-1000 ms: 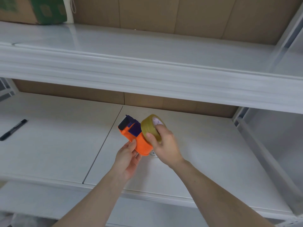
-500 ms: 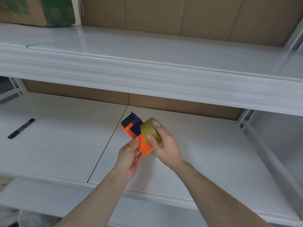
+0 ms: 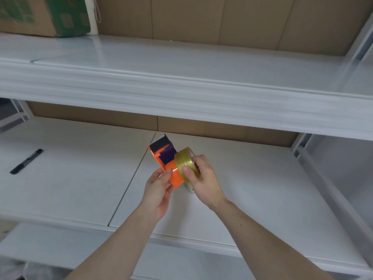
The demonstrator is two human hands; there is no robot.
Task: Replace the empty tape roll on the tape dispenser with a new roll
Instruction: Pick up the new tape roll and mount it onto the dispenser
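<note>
I look into white shelving backed by brown board panels (image 3: 252, 19), its glossy upper shelf (image 3: 181, 57) carrying a green-printed cardboard box (image 3: 40, 15) at far left, the lower shelf (image 3: 70, 178) seamed down the middle with a black pen (image 3: 26, 161) lying at its left.

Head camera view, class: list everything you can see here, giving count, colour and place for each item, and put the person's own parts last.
tape dispenser: one, orange with dark purple and black parts, held above the lower shelf
tape roll: one, clear yellowish, against the dispenser's right side
pen: one, black, lying on the lower shelf at left
cardboard box: one, brown and green, upper shelf, far left
shelves: two in view, white, brown backing panels behind
left hand: one, gripping the dispenser's lower end
right hand: one, gripping the tape roll
</note>
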